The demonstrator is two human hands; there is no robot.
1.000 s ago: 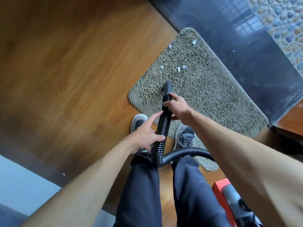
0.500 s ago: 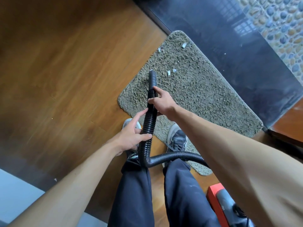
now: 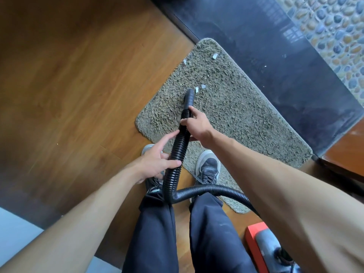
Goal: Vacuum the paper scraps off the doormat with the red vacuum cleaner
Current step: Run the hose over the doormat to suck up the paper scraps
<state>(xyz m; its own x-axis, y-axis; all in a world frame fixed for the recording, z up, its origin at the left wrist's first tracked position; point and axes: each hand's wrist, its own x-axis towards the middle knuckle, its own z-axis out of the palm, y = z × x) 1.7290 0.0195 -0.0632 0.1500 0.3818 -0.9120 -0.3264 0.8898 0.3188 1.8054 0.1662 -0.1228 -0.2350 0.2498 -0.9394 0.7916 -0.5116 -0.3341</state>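
Note:
A shaggy grey-green doormat (image 3: 236, 115) lies on the wooden floor. White paper scraps sit on it: two (image 3: 200, 88) just past the nozzle, two more (image 3: 214, 56) near its far corner. My right hand (image 3: 199, 126) grips the black ribbed vacuum hose (image 3: 178, 152) close behind its smooth nozzle (image 3: 189, 97), whose tip is down on the mat. My left hand (image 3: 157, 160) holds the hose lower down, thumb across it and index finger stretched along it. The red vacuum cleaner (image 3: 262, 247) stands on the floor at my right.
My two feet in dark sneakers (image 3: 207, 170) stand at the mat's near edge, the hose looping between my legs. A dark glossy threshold (image 3: 285, 75) runs beyond the mat, with pebble flooring (image 3: 334, 26) behind it. Wooden floor (image 3: 78, 85) stretches left.
The nozzle has advanced up the mat toward the middle pair of scraps and now sits right beside them. One scrap left of the nozzle's path is no longer visible. Both hands keep their hold.

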